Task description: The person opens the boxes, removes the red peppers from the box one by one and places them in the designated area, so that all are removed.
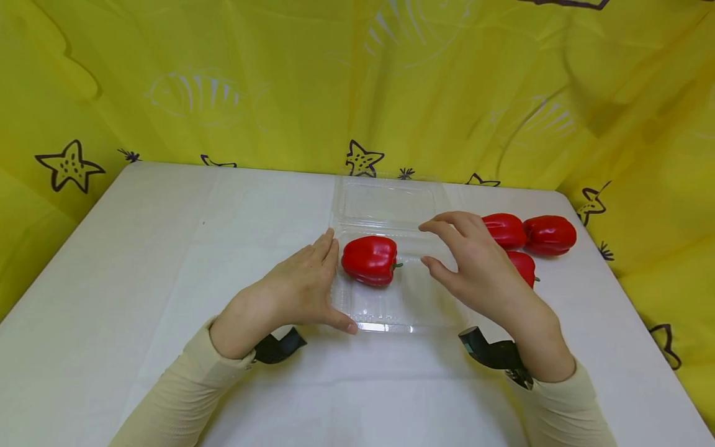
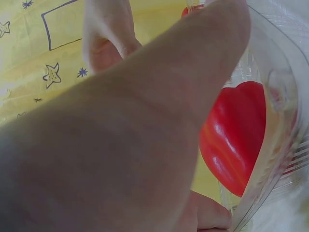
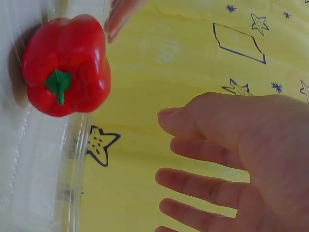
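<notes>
A clear plastic clamshell container (image 1: 419, 301) lies open on the table, its lid (image 1: 388, 200) folded back toward the curtain. One red bell pepper (image 1: 368, 261) with a green stem lies on its side in the left part of the base. My left hand (image 1: 298, 282) rests against the container's left side with straight fingers, its thumb at the front left corner. Over the container's right side hovers my right hand (image 1: 475, 261), fingers loosely bent and apart, holding nothing. In the right wrist view, a gap separates the right fingers from the pepper (image 3: 72, 48).
Right of the container, partly behind my right hand, lie more red peppers: one at the far right (image 1: 550, 234), one beside it (image 1: 505, 230) and one nearer (image 1: 522, 267). A yellow patterned curtain (image 1: 279, 93) borders the white table (image 1: 167, 261) at the back and sides.
</notes>
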A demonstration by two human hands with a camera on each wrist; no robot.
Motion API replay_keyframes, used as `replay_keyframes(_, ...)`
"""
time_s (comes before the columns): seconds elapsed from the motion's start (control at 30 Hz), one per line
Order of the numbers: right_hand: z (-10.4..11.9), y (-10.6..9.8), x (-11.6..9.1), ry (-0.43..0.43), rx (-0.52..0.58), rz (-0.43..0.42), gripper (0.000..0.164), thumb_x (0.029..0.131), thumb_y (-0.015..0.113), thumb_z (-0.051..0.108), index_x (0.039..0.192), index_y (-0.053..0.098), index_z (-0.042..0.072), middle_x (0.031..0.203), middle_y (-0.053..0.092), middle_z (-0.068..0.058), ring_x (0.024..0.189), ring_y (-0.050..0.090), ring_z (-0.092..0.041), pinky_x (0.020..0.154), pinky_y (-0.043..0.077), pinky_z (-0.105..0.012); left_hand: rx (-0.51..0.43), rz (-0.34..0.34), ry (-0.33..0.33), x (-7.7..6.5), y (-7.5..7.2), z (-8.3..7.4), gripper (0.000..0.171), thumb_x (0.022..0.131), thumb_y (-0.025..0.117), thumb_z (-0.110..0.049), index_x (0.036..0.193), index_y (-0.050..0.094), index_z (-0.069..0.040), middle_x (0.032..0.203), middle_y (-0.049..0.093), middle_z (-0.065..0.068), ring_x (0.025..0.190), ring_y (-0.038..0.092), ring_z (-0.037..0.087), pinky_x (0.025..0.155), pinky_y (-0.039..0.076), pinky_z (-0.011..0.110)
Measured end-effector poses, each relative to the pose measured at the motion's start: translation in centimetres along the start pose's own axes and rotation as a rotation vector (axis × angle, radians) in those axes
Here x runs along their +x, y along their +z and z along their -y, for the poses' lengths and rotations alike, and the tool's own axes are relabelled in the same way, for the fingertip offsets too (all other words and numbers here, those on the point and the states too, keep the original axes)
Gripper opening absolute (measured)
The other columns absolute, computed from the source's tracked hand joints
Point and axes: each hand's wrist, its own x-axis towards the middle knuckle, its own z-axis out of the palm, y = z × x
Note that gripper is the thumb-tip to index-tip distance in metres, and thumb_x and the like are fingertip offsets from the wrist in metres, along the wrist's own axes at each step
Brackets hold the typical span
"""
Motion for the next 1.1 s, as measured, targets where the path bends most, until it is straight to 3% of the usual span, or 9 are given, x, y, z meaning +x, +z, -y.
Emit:
replay_keyframes(0.23,1.1,0.8,0.9,-0.033,-0.011,0.027,0.050,0.084,0.078,0.016,0.131,0.060,0.010,0.133,0.056,-0.012,0.129,0.045,-0.031,0.094,0.056,-0.052,-0.004,0.012,-0.002,0.0,-0.1,0.0,0.132,0.069,0.075,-0.072,0.155,0.013,0.007,0.166,0.002,0.022,0.155,0.009,0.035,0.125,0.019,0.045)
replay_keyframes(0.5,2.4,2.0,2.0,-0.032,-0.024,0.061,0.056,0.082,0.080,0.021,0.132,0.060,0.010,0.135,0.056,-0.012,0.129,0.047,-0.032,0.097,0.054,-0.052,0.007,-0.007,0.011,0.0,0.0,0.0,0.132,0.068,0.075,-0.072,0.154,0.016,0.008,0.165,0.006,0.024,0.153,0.017,0.038,0.124,0.022,0.046)
replay_keyframes(0.87,2.6,3.6,2.5,-0.059,0.005,0.096,0.056,0.083,0.080,0.024,0.132,0.059,0.008,0.136,0.055,-0.012,0.127,0.048,-0.029,0.096,0.056,-0.046,0.014,-0.011,0.007,-0.1,0.1,0.0,0.132,0.068,0.075,-0.073,0.155,0.016,0.008,0.165,0.005,0.024,0.153,0.015,0.037,0.124,0.022,0.046)
replay_keyframes(1.1,2.7,4.7,2.7,-0.097,0.008,0.116,0.057,0.085,0.078,0.024,0.135,0.057,0.008,0.140,0.051,-0.014,0.132,0.046,-0.030,0.102,0.052,-0.045,0.024,-0.016,0.010,0.0,0.1,0.1,0.132,0.069,0.075,-0.073,0.154,0.016,0.008,0.165,0.006,0.025,0.153,0.017,0.038,0.124,0.023,0.046)
